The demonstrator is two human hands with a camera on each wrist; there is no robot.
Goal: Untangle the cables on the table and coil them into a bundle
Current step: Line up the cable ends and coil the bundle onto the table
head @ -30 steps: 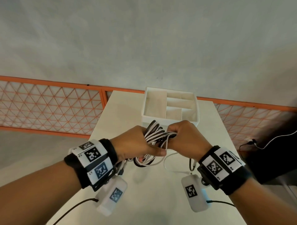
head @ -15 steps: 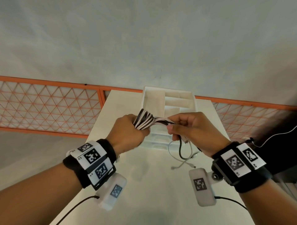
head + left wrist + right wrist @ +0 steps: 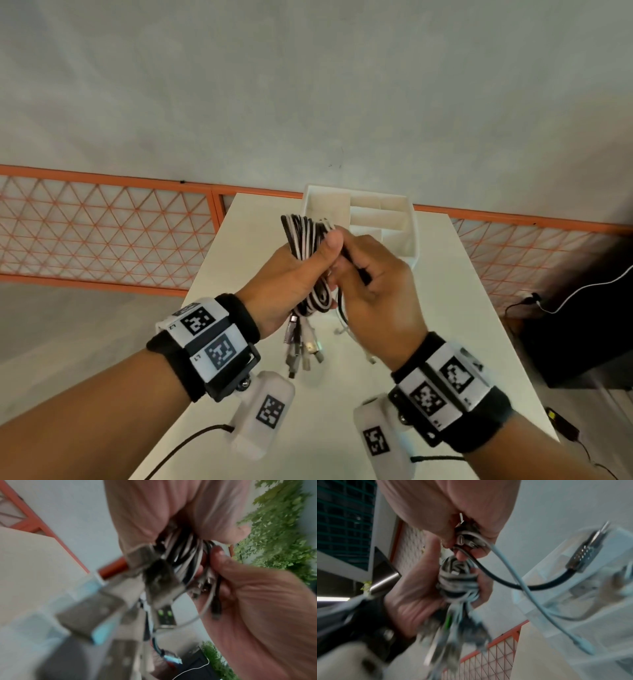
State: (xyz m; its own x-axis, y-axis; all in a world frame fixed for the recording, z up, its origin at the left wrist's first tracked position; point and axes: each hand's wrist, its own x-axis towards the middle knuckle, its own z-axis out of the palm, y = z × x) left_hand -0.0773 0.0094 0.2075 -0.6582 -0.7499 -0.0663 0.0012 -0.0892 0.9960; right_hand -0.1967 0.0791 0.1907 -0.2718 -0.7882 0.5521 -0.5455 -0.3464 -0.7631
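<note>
1. Our left hand (image 3: 291, 284) is clenched around the middle of the cable bundle (image 3: 308, 253), which we hold upright in the air above the table (image 3: 445, 308), in front of the white divided box (image 3: 407, 240).
2. Our right hand (image 3: 373, 294) pinches a loose black cable (image 3: 513, 584) just beside the bundle; a thin white cable (image 3: 522, 588) trails free with it.
3. The plugs (image 3: 301, 353) hang below our left fist.
4. The cables look light, limp and rather smooth, so loops will likely spring open or slide if our grip eases.
5. We judge the best hold to be mid-bundle, wrapping the loose ends around that waist, not pulling on the plugs.
</note>
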